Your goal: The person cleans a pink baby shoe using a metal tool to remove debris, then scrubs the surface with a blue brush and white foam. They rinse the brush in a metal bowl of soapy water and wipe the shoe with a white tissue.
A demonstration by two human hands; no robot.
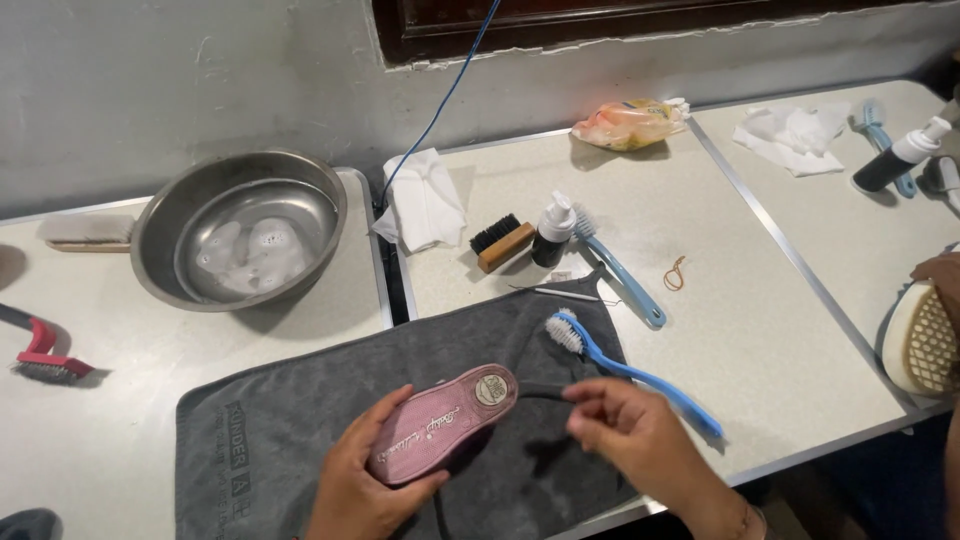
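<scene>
My left hand [358, 480] grips a pink shoe insole [445, 420] by its lower edge, holding it flat above a dark grey towel [270, 440]. My right hand [630, 430] pinches the end of a thin black item [543, 391] that runs up to the insole's heel; what it is I cannot tell. A blue long-handled brush [625, 368] with white bristles lies on the towel just beyond my right hand.
A steel bowl [240, 230] of soapy water stands at the back left. Behind the towel lie a white cloth [425, 205], a wooden brush [502, 243], a small pump bottle [552, 232] and a second blue brush [618, 268]. Another person's hand holds a shoe sole [925, 340] at the right edge.
</scene>
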